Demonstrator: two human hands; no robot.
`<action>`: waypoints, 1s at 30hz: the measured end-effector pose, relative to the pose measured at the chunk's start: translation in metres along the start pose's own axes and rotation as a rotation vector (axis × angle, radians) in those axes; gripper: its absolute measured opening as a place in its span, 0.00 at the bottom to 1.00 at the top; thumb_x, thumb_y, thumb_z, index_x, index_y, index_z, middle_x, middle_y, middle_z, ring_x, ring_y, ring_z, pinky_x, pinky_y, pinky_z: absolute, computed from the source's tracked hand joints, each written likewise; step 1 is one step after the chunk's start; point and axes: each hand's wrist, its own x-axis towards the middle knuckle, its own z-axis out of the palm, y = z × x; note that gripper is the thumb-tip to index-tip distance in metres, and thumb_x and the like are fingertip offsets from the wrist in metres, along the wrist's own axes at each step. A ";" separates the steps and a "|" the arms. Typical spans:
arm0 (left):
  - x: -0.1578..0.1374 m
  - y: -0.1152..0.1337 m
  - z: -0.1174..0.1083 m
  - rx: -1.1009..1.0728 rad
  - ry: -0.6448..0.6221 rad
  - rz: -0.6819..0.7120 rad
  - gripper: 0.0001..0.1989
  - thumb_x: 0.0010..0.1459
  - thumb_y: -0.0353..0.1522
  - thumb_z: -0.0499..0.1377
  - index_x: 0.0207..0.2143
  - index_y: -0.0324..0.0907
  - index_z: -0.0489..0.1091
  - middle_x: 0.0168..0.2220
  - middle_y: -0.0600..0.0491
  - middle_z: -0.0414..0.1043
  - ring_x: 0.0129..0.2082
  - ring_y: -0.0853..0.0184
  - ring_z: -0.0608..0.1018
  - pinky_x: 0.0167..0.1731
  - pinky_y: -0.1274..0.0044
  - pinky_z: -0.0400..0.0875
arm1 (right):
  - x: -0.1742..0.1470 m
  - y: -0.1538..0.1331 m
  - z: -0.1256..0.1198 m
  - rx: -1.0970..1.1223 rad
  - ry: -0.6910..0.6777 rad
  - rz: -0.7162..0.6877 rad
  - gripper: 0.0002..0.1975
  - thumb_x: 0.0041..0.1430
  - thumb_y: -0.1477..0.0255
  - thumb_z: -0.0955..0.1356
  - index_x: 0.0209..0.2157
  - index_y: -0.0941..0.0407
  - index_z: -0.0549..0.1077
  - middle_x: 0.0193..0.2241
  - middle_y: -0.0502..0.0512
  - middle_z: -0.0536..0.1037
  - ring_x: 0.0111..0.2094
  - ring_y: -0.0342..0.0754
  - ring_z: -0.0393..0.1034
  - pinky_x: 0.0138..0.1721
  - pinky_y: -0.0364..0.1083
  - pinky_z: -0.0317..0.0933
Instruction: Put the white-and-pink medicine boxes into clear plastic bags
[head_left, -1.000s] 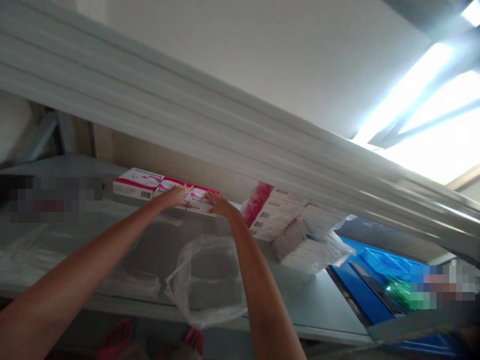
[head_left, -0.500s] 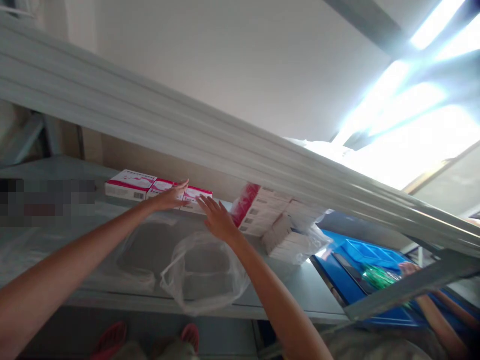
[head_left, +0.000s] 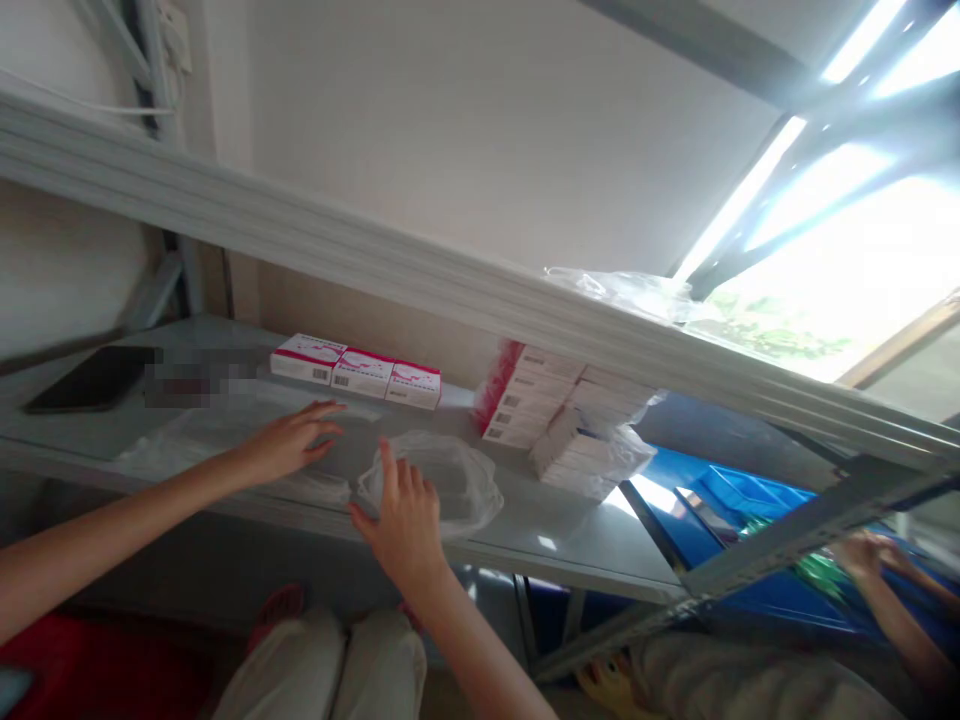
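My left hand (head_left: 296, 440) hovers over the grey shelf (head_left: 577, 545), fingers spread and nothing in them. My right hand (head_left: 405, 515) is open too, index finger raised, in front of a clear plastic bag (head_left: 469, 480) lying loosely on the shelf; whether it touches the bag I cannot tell. Behind both hands, three white and pink boxes stand in a row: a left box (head_left: 306, 360), a middle box (head_left: 361, 373) and a right box (head_left: 414, 385). More clear plastic (head_left: 225, 425) lies flat by my left forearm.
To the right sit stacked white and pink boxes (head_left: 525, 400) and a plastic-wrapped stack of white boxes (head_left: 574, 460). A dark flat tablet-like object (head_left: 94, 378) lies at the left. A metal beam (head_left: 375, 275) crosses above. Another person's hands (head_left: 862, 555) work over blue trays (head_left: 750, 495) at the right.
Both hands have drawn back from the row of boxes toward the shelf's front, letting the boxes stand. The view has shifted, showing more of the shelf's left end.
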 end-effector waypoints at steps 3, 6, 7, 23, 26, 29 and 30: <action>-0.012 0.023 -0.001 0.000 -0.002 0.003 0.14 0.60 0.31 0.53 0.45 0.43 0.74 0.62 0.48 0.61 0.62 0.58 0.64 0.60 0.64 0.59 | 0.004 -0.015 0.010 -0.065 -0.052 0.004 0.24 0.60 0.72 0.66 0.58 0.52 0.63 0.36 0.59 0.78 0.37 0.55 0.73 0.36 0.51 0.66; -0.026 0.041 -0.002 -0.022 0.012 0.035 0.11 0.59 0.30 0.55 0.42 0.44 0.75 0.59 0.48 0.65 0.59 0.59 0.67 0.63 0.63 0.54 | 0.000 -0.012 0.008 0.037 0.010 0.015 0.18 0.61 0.78 0.61 0.50 0.51 0.71 0.34 0.56 0.78 0.35 0.52 0.74 0.35 0.47 0.64; -0.030 0.045 -0.003 -0.037 0.020 0.041 0.11 0.59 0.30 0.55 0.42 0.43 0.75 0.57 0.48 0.68 0.58 0.59 0.69 0.63 0.63 0.52 | -0.003 -0.008 0.003 0.120 0.064 0.036 0.17 0.62 0.78 0.60 0.48 0.51 0.72 0.34 0.56 0.78 0.35 0.51 0.74 0.35 0.46 0.64; -0.028 0.142 0.023 -0.803 0.015 -0.137 0.43 0.55 0.43 0.61 0.65 0.46 0.41 0.45 0.50 0.71 0.32 0.68 0.76 0.36 0.74 0.68 | -0.022 0.015 -0.082 1.365 0.470 0.294 0.11 0.55 0.61 0.64 0.32 0.55 0.66 0.17 0.41 0.61 0.12 0.35 0.46 0.12 0.37 0.39; -0.016 0.127 0.024 -0.915 -0.039 -0.133 0.33 0.54 0.44 0.61 0.58 0.43 0.54 0.42 0.50 0.71 0.31 0.68 0.75 0.36 0.74 0.69 | -0.027 0.018 -0.087 1.394 0.528 0.312 0.09 0.54 0.63 0.64 0.31 0.54 0.65 0.15 0.40 0.57 0.12 0.36 0.42 0.12 0.37 0.35; -0.014 0.117 0.020 -1.006 -0.120 -0.132 0.24 0.52 0.45 0.62 0.45 0.42 0.61 0.36 0.53 0.71 0.28 0.69 0.75 0.32 0.75 0.69 | -0.030 0.022 -0.088 1.382 0.584 0.346 0.08 0.54 0.64 0.63 0.31 0.54 0.64 0.15 0.40 0.56 0.13 0.36 0.42 0.13 0.37 0.35; -0.017 0.118 0.017 -1.019 -0.127 -0.131 0.22 0.53 0.46 0.62 0.42 0.42 0.61 0.34 0.54 0.71 0.27 0.69 0.75 0.31 0.75 0.69 | -0.031 0.022 -0.088 1.374 0.599 0.357 0.08 0.54 0.64 0.63 0.31 0.54 0.64 0.15 0.40 0.56 0.13 0.36 0.42 0.14 0.37 0.35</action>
